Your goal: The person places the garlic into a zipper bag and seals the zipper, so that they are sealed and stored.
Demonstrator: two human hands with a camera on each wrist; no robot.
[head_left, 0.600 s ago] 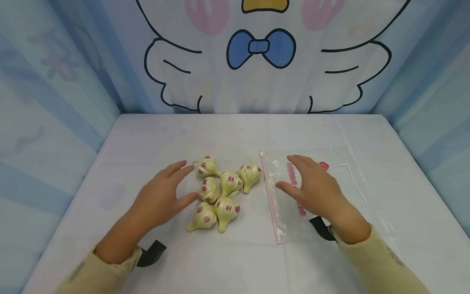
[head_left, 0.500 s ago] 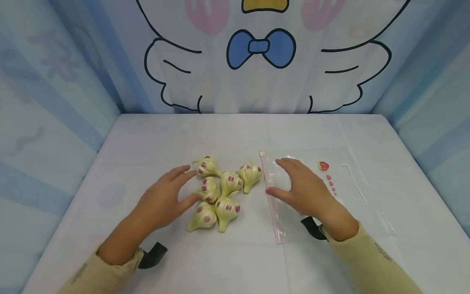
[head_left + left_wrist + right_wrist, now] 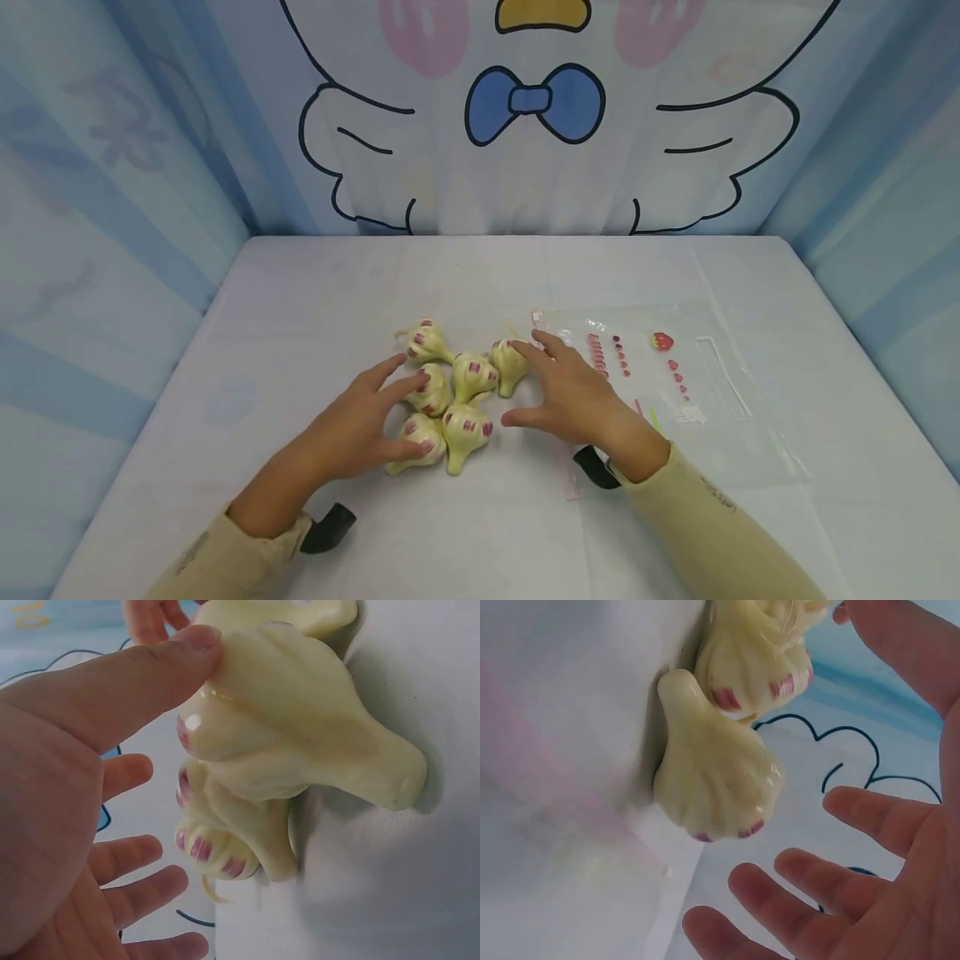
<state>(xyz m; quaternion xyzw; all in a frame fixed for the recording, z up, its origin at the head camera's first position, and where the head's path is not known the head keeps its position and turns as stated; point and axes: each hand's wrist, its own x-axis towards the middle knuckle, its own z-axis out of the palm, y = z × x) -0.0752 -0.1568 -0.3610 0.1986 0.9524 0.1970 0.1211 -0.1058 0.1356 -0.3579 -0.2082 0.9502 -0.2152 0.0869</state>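
Several cream garlic bulbs with purple patches lie in a cluster on the white table. My left hand (image 3: 360, 425) is at the cluster's left side, fingers spread. In the left wrist view its thumb tip overlaps the nearest garlic bulb (image 3: 300, 712). From the right, my right hand (image 3: 573, 396) comes close with fingers apart, its fingertips overlapping the rightmost garlic bulb (image 3: 508, 371) in the head view. In the right wrist view a gap shows between its fingers and a garlic bulb (image 3: 716, 776). Neither hand grips anything. Another bulb (image 3: 467, 429) lies at the front between both hands.
A clear zip bag (image 3: 712, 442) with a pink edge and small red prints, including a strawberry, lies flat at the right, partly beneath my right forearm. The white table (image 3: 360, 292) ends at a printed curtain (image 3: 525, 183) behind; blue curtains hang on both sides.
My right hand has moved left, off the bag's middle and up to the garlic bulbs. My left hand has shifted slightly right and nearer, its thumb now over the front left bulb.
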